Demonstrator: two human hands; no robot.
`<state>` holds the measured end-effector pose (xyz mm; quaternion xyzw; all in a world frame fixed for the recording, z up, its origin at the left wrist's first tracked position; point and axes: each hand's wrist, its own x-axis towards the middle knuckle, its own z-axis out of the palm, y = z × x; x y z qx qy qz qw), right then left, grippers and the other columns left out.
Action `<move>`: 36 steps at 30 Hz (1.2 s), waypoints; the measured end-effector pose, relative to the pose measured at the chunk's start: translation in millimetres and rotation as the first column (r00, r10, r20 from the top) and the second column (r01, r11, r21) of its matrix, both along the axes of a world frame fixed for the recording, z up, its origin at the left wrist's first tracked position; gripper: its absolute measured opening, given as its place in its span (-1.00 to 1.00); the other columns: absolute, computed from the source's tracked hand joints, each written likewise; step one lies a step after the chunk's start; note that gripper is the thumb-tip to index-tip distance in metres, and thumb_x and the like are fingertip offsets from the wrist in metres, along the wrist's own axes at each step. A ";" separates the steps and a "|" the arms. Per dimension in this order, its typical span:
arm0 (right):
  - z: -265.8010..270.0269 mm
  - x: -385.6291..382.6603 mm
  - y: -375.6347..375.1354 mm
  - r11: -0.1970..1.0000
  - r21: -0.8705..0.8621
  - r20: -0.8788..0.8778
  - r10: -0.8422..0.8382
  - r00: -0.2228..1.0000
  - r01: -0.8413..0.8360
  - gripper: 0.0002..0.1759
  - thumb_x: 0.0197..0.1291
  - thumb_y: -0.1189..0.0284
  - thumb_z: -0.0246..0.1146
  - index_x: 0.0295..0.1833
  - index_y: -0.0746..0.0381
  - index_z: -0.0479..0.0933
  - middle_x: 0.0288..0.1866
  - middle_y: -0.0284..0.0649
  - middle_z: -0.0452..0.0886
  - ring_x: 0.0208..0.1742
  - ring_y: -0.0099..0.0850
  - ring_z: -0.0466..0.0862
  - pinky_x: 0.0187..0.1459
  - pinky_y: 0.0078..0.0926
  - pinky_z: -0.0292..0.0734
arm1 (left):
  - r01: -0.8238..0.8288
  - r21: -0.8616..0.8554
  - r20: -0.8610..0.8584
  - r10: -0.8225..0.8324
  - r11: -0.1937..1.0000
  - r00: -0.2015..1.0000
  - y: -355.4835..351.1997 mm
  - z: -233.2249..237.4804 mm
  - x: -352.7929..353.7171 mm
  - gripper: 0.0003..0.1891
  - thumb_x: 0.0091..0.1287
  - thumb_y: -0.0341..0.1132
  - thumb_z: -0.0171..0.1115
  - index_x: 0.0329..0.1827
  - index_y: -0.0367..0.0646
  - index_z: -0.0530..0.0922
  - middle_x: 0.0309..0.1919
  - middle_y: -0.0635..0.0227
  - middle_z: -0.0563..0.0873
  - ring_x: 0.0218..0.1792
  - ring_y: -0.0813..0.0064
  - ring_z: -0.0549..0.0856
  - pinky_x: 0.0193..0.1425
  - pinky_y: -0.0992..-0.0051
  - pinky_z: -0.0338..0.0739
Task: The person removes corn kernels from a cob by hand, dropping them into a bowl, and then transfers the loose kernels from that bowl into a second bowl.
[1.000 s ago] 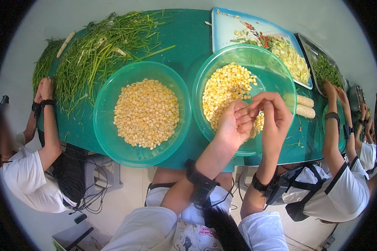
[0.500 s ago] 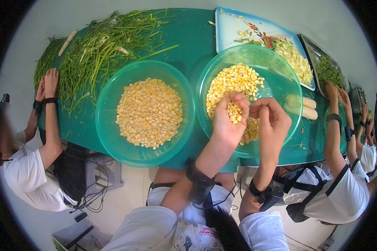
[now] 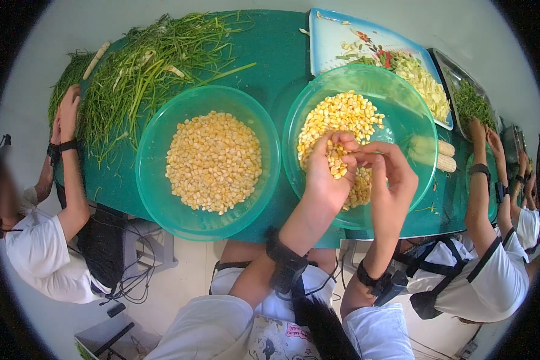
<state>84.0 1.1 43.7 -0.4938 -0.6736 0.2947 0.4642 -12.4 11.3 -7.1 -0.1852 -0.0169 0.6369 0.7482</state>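
My left hand point(image 3: 331, 171) is cupped over the right green bowl point(image 3: 423, 114) and holds several corn kernels point(image 3: 337, 165) in its curled palm. Beside it, my right hand point(image 3: 390, 171) has thumb and forefinger bent together at the fingers of the left; whether a kernel sits in that pinch is too small to tell. Yellow kernels point(image 3: 345, 114) lie in the bowl beneath both hands, partly hidden by them. To the left, a second green bowl point(image 3: 153, 198) holds a wide heap of paler kernels point(image 3: 213, 162).
Long green stalks point(image 3: 150, 72) cover the table's left end. Behind the right bowl is a tray point(image 3: 330, 45) with chopped pale vegetable. Bare corn cobs point(image 3: 444, 162) lie right of that bowl. Co-workers' hands point(image 3: 68, 117) are at the left; other people work at the right.
My right hand's fingers have come closer to my left hand's fingertips. The right bowl has shifted slightly to the right. The left co-worker's hands have moved a little.
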 end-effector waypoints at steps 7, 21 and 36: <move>4.0 2.7 -3.2 0.999 -0.041 -0.212 -0.044 0.976 0.036 -0.84 0.26 0.61 -0.01 -0.24 0.40 0.50 -0.41 -0.23 0.61 -0.35 -0.55 0.60 -0.23 -0.61 0.50 | 0.045 0.128 0.147 -0.064 0.991 0.987 1.6 -8.7 -1.2 -0.73 0.44 -0.27 -0.11 -0.50 -0.04 0.30 -0.63 0.53 0.32 -0.66 0.74 0.28 -0.76 0.73 0.10; 3.5 0.8 -0.5 0.997 -0.076 -0.110 -0.014 0.994 0.006 -0.85 0.22 0.64 0.02 -0.30 0.37 0.51 -0.52 -0.29 0.54 -0.46 -0.64 0.53 -0.43 -0.69 0.38 | 0.166 -0.017 -0.277 -0.164 0.986 0.947 -2.6 -3.8 1.9 -0.69 0.46 -0.19 -0.09 -0.53 0.06 0.26 -0.69 0.66 0.18 -0.77 0.78 0.10 -0.81 0.70 -0.07; 46.3 38.6 -65.7 0.743 -0.425 0.084 0.600 0.795 -0.516 -0.93 0.07 0.55 0.18 -0.41 0.33 0.50 -0.50 -0.15 0.56 -0.54 -0.32 0.60 -0.44 -0.44 0.49 | 0.260 0.107 0.051 -0.266 0.960 0.962 5.5 -12.2 1.2 -0.75 0.47 -0.24 -0.11 -0.43 -0.03 0.33 -0.66 0.58 0.24 -0.69 0.72 0.18 -0.73 0.68 0.00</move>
